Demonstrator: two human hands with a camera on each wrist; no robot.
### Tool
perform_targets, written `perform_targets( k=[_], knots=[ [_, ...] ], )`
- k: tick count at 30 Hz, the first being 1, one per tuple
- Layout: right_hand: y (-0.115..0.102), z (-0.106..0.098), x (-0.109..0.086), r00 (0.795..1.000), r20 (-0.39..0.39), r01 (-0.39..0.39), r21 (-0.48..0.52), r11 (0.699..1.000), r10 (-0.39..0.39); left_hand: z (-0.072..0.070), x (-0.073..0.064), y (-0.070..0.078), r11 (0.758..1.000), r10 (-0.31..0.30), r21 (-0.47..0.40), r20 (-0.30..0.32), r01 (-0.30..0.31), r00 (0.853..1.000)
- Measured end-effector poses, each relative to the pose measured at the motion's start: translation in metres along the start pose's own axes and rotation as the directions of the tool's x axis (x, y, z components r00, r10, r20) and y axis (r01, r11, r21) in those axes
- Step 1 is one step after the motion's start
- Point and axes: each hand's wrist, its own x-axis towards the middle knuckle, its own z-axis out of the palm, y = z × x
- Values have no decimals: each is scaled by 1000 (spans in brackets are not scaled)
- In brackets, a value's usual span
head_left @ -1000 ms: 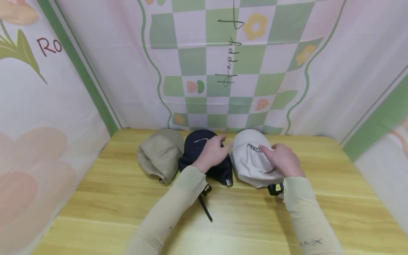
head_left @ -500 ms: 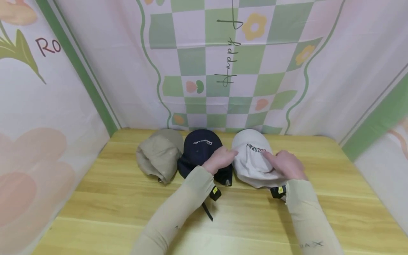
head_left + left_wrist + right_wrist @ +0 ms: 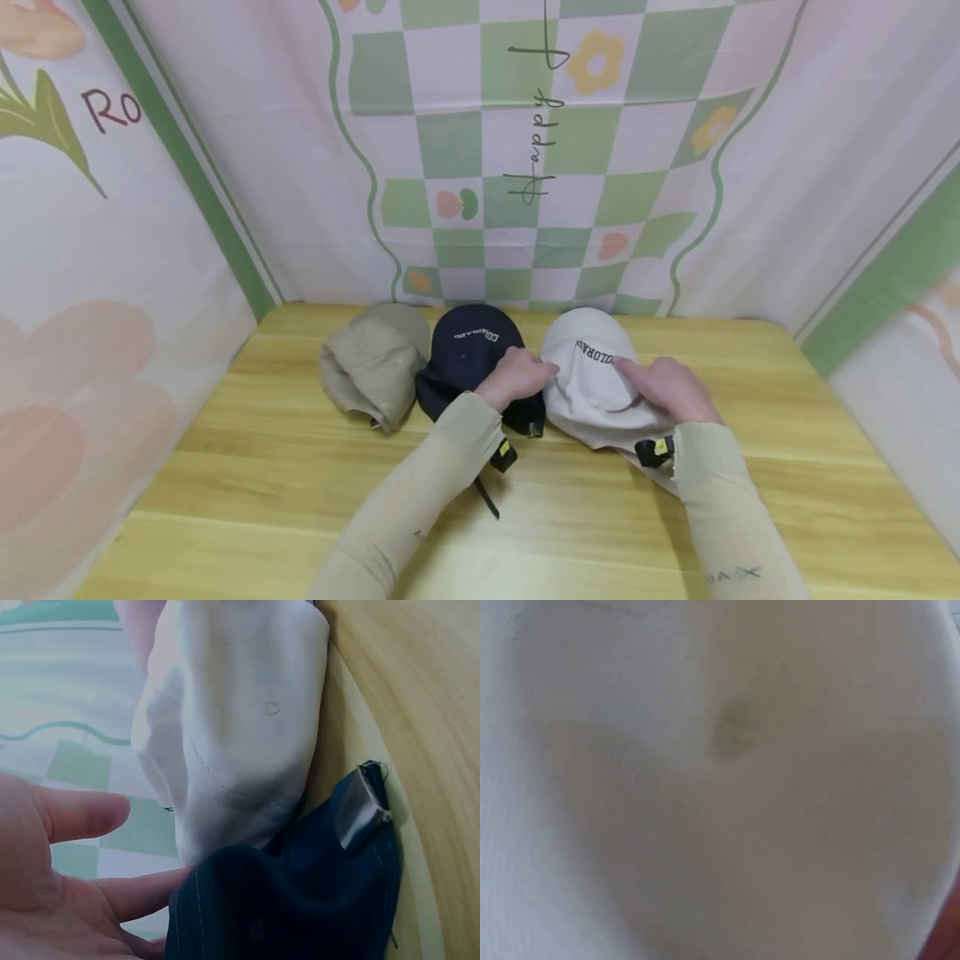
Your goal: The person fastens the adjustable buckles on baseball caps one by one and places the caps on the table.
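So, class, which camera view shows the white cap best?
The head view: it shows most of the white cap, lettering included. The left wrist view shows only part of it, close up; the right wrist view, just blurred pale fabric, probably the cap's, filling most of the frame.

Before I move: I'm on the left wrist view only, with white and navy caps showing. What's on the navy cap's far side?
Observer: In the head view, a beige cap sits just left of the navy cap.
Operator: Any print on the navy one?
Observer: Yes, pale lettering across the front.
Operator: And where's the right thumb?
Observer: The thumb of the right hand lies by the dark lettering on the white cap.
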Motion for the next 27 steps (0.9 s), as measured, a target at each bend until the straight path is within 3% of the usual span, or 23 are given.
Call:
perform_targets(
  k=[4,7,19,23,27],
  knots=[
    [2,-1,1,1000,5,5,46,999,-6,0,0,1,998,27,53,25,-28,999],
    [7,-2,3,1000,18,-22,95,995,20,1,-1,2,998,44,40,40,-45,998],
    [8,-7,0,998,55,-54,254,966,42,4,-8,7,999,50,-5,-35,-50,998],
    [6,-12,-1,997,53,-67,336,940,52,4,-8,9,997,62,-50,-42,-65,997],
    [0,-14,-3,999,42,-41,480,876,24,2,-10,10,980,87,-177,-27,-90,996]
  ],
)
